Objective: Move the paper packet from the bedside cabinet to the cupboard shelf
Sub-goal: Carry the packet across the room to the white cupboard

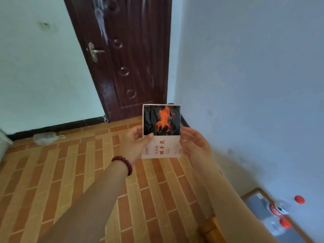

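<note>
The paper packet is a flat rectangle with a dark picture of orange flames on top and a white lower part with red characters. I hold it upright in front of me, above the floor. My left hand, with a dark red bead bracelet on the wrist, grips its left edge, thumb on the front. My right hand holds the right edge with the fingers behind it. The bedside cabinet shows at the lower right corner. No cupboard shelf is in view.
A dark brown door with a metal handle stands shut straight ahead. Two plastic bottles with red caps lie on the cabinet top. A crumpled plastic bag lies by the left wall. A white wall runs along the right.
</note>
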Demonstrator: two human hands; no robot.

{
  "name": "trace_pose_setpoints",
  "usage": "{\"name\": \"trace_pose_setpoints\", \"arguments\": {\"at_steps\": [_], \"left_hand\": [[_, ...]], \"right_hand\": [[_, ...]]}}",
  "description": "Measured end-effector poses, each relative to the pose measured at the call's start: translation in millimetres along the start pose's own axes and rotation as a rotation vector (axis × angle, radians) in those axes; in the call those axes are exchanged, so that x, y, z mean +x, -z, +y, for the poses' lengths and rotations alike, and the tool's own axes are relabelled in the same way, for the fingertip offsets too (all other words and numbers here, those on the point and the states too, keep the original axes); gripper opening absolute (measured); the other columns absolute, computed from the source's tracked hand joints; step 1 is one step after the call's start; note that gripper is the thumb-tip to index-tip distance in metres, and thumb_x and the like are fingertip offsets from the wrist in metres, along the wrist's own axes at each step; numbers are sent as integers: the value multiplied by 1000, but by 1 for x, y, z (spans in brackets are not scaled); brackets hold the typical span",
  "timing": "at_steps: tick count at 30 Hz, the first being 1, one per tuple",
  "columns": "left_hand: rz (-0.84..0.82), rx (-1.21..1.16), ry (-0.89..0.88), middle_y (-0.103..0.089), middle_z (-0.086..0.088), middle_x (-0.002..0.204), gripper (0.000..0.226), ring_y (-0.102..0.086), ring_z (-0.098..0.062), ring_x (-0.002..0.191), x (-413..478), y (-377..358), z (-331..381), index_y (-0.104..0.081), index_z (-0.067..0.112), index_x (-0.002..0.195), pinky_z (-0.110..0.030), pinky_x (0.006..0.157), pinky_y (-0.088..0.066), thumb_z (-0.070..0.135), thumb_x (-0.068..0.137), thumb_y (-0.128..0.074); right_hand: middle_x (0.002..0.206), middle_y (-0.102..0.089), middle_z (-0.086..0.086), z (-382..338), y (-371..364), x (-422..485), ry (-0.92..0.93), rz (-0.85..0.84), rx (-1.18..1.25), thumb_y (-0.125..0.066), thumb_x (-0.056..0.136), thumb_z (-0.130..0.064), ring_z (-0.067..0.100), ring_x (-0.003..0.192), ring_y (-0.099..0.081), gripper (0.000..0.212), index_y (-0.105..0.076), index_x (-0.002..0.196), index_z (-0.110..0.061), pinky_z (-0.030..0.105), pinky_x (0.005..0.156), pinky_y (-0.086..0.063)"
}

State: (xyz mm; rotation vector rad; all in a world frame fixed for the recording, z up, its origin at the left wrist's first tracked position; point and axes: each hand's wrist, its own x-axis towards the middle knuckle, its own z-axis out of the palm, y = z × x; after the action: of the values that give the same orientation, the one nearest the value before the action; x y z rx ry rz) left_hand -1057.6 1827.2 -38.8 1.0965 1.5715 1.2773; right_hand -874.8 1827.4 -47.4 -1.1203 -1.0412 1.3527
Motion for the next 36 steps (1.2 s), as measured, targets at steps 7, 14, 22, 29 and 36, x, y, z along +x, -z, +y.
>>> {"name": "trace_pose_setpoints", "arguments": {"at_steps": [7,14,22,29,36], "left_hand": [[263,-66,18,-70,3,100,20,-69,-13,84,24,121,-7,-55,36,89,-35,66,-57,23,79,-68],[530,-106,16,-73,8,90,16,-70,-8,73,77,231,-18,-59,29,91,-29,58,-54,23,79,-68],[766,-47,12,-71,7,90,15,-69,-12,76,174,347,-1,-60,23,95,-28,56,-52,24,81,-67],[934,24,2,-70,1,94,14,-67,-11,74,215,426,1,-59,21,96,-23,51,-50,25,83,-64],[1071,21,-13,-69,1,95,8,-68,-8,69,233,522,-11,-59,22,90,-23,51,-54,24,83,-63]], "right_hand": [[106,-72,-12,8,-128,38,-4,-261,-43,-58,90,-8,11,96,-69,26,-67,107,-25,27,69,-58],[115,-69,-5,33,-269,99,-15,-471,3,-52,89,1,13,98,-67,37,-65,111,-26,24,69,-55],[99,-75,-8,36,-431,190,-43,-694,30,-54,86,3,21,97,-68,45,-72,85,-38,33,71,-52],[103,-71,-16,39,-544,232,-50,-885,9,-52,82,-2,15,102,-67,43,-70,86,-40,30,75,-52],[94,-72,-23,58,-664,236,-50,-1008,11,-53,83,-1,14,101,-67,44,-71,86,-41,31,79,-56]]}}
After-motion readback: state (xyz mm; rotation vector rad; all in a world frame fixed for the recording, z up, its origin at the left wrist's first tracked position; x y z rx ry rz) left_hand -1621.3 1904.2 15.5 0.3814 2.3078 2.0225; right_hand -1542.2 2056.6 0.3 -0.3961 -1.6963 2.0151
